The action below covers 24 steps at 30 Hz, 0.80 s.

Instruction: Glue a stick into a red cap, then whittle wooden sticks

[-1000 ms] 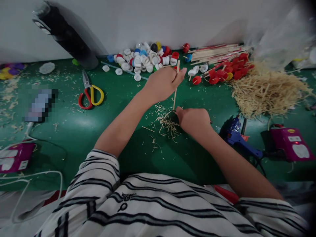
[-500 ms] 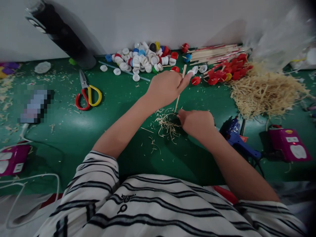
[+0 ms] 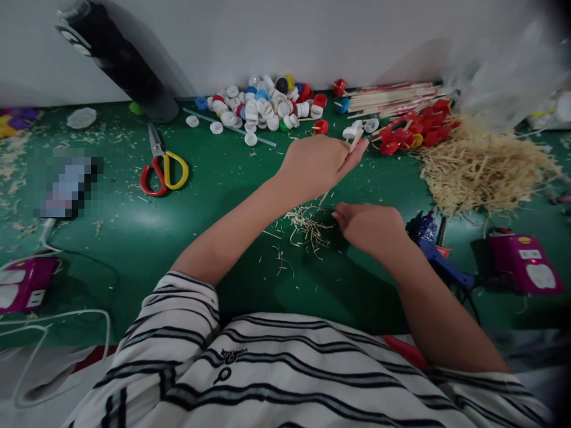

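Over green table, left hand clamps one stick; right hand pinched together.

Open tabletop separates scissors from left forearm, with caps blocking behind.

The left hand held a thin stick that leaned, its low end over the curly bits on the green table. The right hand was just right of the bits, fingers bent; what they held was too small to tell. Caps sat in a heap on the far side. To their right lay a pile of sticks, red caps and a big straw heap. A blue glue gun lay near the right arm. Scissors and a black bottle were on the left.
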### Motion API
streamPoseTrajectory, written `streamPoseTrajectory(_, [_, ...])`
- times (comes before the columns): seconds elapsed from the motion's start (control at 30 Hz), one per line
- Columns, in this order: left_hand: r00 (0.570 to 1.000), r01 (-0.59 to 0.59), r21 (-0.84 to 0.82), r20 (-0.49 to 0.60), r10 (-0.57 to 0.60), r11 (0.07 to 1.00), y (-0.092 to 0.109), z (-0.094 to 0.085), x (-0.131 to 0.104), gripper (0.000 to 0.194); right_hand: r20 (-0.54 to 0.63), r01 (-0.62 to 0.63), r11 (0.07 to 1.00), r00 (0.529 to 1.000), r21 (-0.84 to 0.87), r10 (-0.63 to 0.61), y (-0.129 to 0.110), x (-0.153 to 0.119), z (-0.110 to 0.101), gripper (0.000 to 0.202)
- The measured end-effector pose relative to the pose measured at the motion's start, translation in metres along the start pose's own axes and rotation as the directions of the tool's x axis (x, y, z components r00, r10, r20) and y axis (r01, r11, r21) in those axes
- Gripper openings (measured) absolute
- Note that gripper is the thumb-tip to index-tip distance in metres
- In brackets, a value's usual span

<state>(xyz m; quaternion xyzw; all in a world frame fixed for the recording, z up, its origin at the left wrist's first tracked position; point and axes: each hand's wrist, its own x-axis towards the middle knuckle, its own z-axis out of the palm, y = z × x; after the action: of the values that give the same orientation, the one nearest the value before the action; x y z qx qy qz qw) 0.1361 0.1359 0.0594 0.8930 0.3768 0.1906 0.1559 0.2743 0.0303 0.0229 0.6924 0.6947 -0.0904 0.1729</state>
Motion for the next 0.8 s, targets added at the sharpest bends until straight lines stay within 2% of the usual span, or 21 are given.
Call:
streamPoseTrajectory(0.2, [0.998, -0.001, -0.041, -0.064, -0.002, 0.999, -0.008, 0.003, 0.0, 0.065, 0.036, 0.011, 0.998, 0.999, 0.056, -0.013, 0.013, -0.006, -0.005, 0.04])
streamPoseTrajectory(0.3, [0.996, 0.002, -0.141, -0.088, -0.014, 0.99, -0.014, 0.004, 0.001, 0.067, 0.03, 0.079, 0.987, 0.996, 0.142, -0.084, 0.02, -0.009, -0.005, 0.044])
streamPoseTrajectory(0.43, [0.998, -0.009, -0.231, -0.066, -0.006, 0.973, -0.02, 0.004, 0.004, 0.072, -0.043, 0.206, 0.952, 0.978, 0.225, -0.202, 0.028, -0.007, -0.001, 0.041])
streamPoseTrajectory(0.63, [0.994, 0.006, -0.291, -0.106, -0.038, 0.957, -0.032, 0.005, 0.009, 0.069, -0.19, 0.317, 0.903, 0.944, 0.29, -0.27, 0.031, 0.001, 0.003, 0.048])
streamPoseTrajectory(0.8, [0.996, -0.05, -0.378, -0.081, 0.021, 0.924, -0.039, 0.003, 0.007, 0.07, -0.198, 0.342, 0.902, 0.934, 0.262, -0.297, 0.029, 0.002, 0.005, 0.054])
